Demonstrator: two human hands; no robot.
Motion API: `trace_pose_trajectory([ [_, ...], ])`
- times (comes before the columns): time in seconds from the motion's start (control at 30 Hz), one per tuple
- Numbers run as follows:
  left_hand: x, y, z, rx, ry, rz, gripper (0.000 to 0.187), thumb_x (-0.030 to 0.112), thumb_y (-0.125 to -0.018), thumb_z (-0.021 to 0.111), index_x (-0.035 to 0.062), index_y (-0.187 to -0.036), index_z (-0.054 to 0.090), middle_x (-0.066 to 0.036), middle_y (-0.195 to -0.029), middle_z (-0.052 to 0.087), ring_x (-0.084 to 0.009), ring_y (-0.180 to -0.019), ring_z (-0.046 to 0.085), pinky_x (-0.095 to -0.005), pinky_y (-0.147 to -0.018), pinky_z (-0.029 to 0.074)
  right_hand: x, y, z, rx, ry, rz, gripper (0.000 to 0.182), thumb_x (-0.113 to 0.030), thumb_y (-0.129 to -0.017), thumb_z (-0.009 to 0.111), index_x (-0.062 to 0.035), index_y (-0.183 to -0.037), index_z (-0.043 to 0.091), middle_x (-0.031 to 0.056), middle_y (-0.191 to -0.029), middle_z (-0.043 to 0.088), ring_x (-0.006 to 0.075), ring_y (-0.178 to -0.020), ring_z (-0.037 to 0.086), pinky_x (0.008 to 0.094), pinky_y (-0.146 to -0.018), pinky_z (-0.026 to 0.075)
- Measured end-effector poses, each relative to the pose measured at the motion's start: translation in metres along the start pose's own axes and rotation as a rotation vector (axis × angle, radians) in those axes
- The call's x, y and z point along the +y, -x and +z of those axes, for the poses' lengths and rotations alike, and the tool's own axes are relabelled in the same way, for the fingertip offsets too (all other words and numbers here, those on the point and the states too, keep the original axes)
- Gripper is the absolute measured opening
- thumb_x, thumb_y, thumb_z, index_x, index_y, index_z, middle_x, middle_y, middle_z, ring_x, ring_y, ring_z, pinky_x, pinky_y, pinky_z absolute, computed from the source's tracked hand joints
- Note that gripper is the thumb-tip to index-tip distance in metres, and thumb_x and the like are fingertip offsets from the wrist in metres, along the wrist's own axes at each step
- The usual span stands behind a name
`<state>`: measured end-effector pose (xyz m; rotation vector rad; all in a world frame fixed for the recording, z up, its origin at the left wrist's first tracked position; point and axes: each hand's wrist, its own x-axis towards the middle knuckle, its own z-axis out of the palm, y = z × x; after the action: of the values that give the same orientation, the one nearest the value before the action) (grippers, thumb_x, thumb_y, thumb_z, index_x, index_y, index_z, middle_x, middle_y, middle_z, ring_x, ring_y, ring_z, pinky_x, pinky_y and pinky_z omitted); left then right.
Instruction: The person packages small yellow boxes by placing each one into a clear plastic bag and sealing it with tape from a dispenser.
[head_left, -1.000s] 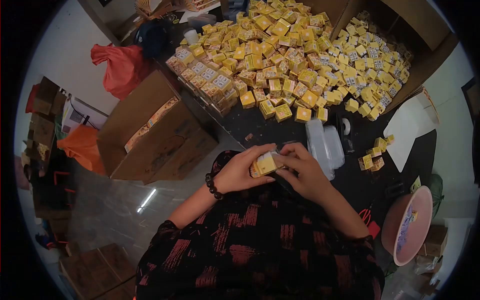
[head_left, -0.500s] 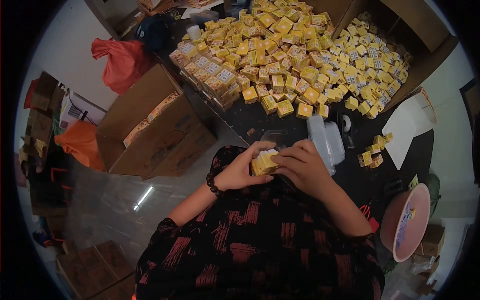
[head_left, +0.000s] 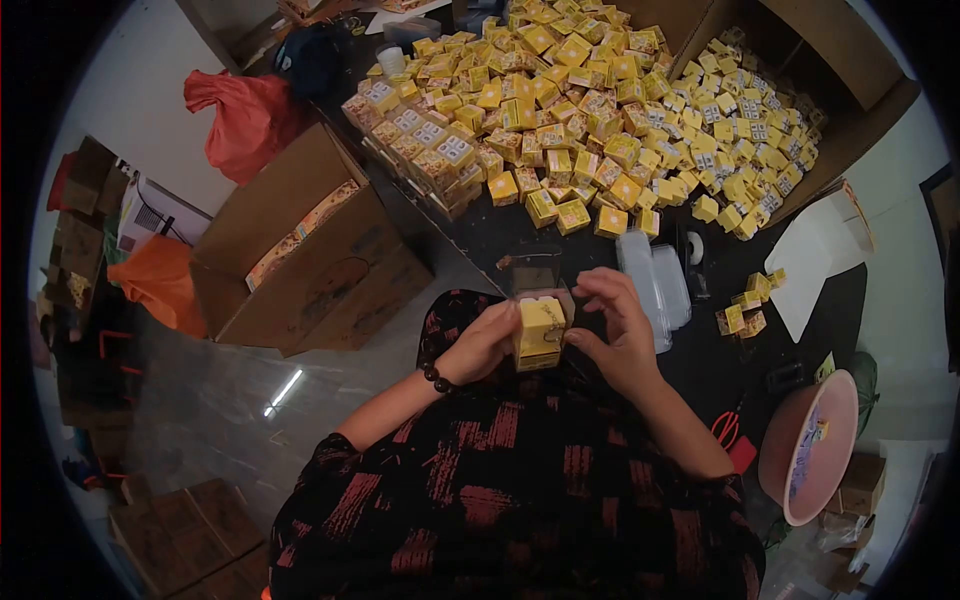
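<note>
At the left of the frame, an orange plastic bag (head_left: 162, 283) lies beside an open cardboard carton (head_left: 330, 270), with a red plastic bag (head_left: 243, 125) at upper left. The left hand (head_left: 480, 348), a dark bead bracelet (head_left: 437, 377) at its wrist, pinches the left side of a clear plastic case (head_left: 567, 303) in the center. Inside this case is a small yellow carton (head_left: 541, 326), immediately right of the left fingertips; a transparent flap (head_left: 536, 266) extends above it. The right hand (head_left: 622, 335) is just right of the case, its fingers curved and parted from the thumb, whose tip is near the case's right side; I cannot tell whether they touch. Above the 2 hands, small printed yellow cartons (head_left: 560, 130) are heaped across the top. Right of the right hand lie clear plastic containers (head_left: 655, 285). At lower right are red-handled scissors (head_left: 726, 428) and a pink basin (head_left: 810, 447).
</note>
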<state>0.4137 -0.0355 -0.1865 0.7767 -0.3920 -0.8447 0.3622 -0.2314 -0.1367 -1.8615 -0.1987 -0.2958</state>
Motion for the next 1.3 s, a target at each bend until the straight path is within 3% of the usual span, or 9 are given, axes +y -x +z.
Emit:
trace_pose_trajectory([
  [0.07, -0.002, -0.001, -0.003, 0.089, 0.034, -0.134, 0.055, 0.039, -0.095, 0.044, 0.0006, -0.135, 0.041, -0.01, -0.124, 0.054, -0.0208, -0.114, 0.054, -0.0354, -0.099, 0.042, 0.026, 0.007, 0.005, -0.149, -0.228, 0.024, 0.041, -0.006, -0.075, 0.074, -0.007, -0.114, 0.059, 0.0125, -0.126, 0.044, 0.0246, -0.115, 0.049, 0.0353, -0.097, 0.04],
  [0.27, -0.009, -0.001, -0.017, -0.024, 0.268, -0.281, 0.055, 0.033, -0.09, 0.047, 0.0014, -0.135, 0.04, -0.011, -0.122, 0.056, -0.0228, -0.112, 0.056, -0.0383, -0.096, 0.045, 0.016, 0.008, 0.007, -0.265, -0.077, -0.134, 0.027, 0.002, -0.08, 0.066, -0.0027, -0.106, 0.059, 0.0145, -0.131, 0.044, 0.0253, -0.124, 0.045, 0.0376, -0.104, 0.037],
  [0.4, -0.015, 0.004, -0.013, -0.046, 0.41, -0.329, 0.054, 0.028, -0.092, 0.047, 0.0025, -0.138, 0.035, -0.011, -0.126, 0.053, -0.0212, -0.112, 0.056, -0.0381, -0.096, 0.045, 0.027, 0.011, 0.008, -0.231, -0.139, -0.016, 0.022, -0.006, -0.079, 0.071, -0.0051, -0.099, 0.061, 0.0167, -0.124, 0.054, 0.0281, -0.116, 0.054, 0.0373, -0.097, 0.043],
  [0.6, 0.002, -0.001, 0.007, -0.087, -0.033, -0.203, 0.06, 0.002, -0.085, 0.06, 0.0066, -0.137, 0.03, -0.005, -0.124, 0.05, -0.0149, -0.112, 0.053, -0.0321, -0.095, 0.043, 0.018, 0.013, 0.013, -0.052, -0.512, -0.04, 0.016, -0.003, -0.082, 0.067, -0.0027, -0.097, 0.06, 0.0145, -0.112, 0.06, 0.0263, -0.108, 0.06, 0.0347, -0.087, 0.05],
  [0.67, 0.001, -0.004, 0.007, -0.105, -0.141, -0.191, 0.062, -0.002, -0.081, 0.065, 0.0067, -0.134, 0.034, -0.003, -0.119, 0.049, -0.0119, -0.113, 0.049, -0.0288, -0.095, 0.041, 0.007, 0.007, 0.001, -0.216, -0.057, -0.054, 0.015, -0.001, -0.083, 0.067, -0.0014, -0.097, 0.063, 0.0106, -0.101, 0.063, 0.023, -0.104, 0.062, 0.0318, -0.084, 0.05],
  [0.9, 0.003, -0.01, 0.01, -0.11, -0.383, -0.176, 0.061, 0.003, -0.081, 0.067, 0.0052, -0.133, 0.035, -0.003, -0.119, 0.049, -0.0108, -0.112, 0.048, -0.0275, -0.096, 0.039, 0.014, 0.011, -0.002, -0.146, -0.257, 0.192, 0.011, 0.0, -0.082, 0.067, -0.0009, -0.093, 0.069, 0.0084, -0.093, 0.063, 0.0195, -0.097, 0.064, 0.0283, -0.079, 0.051],
  [0.97, 0.003, -0.011, 0.01, -0.115, -0.386, -0.213, 0.061, 0.005, -0.081, 0.068, 0.005, -0.133, 0.035, -0.004, -0.12, 0.048, -0.0108, -0.113, 0.047, -0.0276, -0.096, 0.039, 0.015, 0.01, -0.009, -0.24, -0.266, 0.171, 0.014, 0.004, -0.086, 0.061, 0.0012, -0.098, 0.068, 0.0088, -0.097, 0.06, 0.0256, -0.11, 0.059, 0.0321, -0.094, 0.048],
  [1.1, -0.004, -0.017, 0.01, -0.109, -0.32, -0.247, 0.061, 0.005, -0.082, 0.069, 0.0049, -0.133, 0.035, -0.004, -0.12, 0.048, -0.0112, -0.114, 0.047, -0.0277, -0.096, 0.039, 0.02, 0.016, -0.012, -0.235, -0.323, 0.192, 0.019, 0.0, -0.087, 0.06, -0.0004, -0.105, 0.067, 0.0104, -0.105, 0.061, 0.0268, -0.118, 0.055, 0.0337, -0.097, 0.046],
  [1.3, -0.015, -0.021, 0.016, 0.019, 0.054, -0.324, 0.046, 0.027, -0.097, 0.053, 0.006, -0.134, 0.035, -0.003, -0.123, 0.049, -0.0115, -0.113, 0.049, -0.0275, -0.095, 0.041, 0.03, 0.035, -0.016, -0.257, 0.051, -0.081, 0.03, -0.01, -0.091, 0.058, -0.0047, -0.121, 0.06, 0.0141, -0.13, 0.054, 0.0309, -0.13, 0.043, 0.0418, -0.105, 0.036],
])
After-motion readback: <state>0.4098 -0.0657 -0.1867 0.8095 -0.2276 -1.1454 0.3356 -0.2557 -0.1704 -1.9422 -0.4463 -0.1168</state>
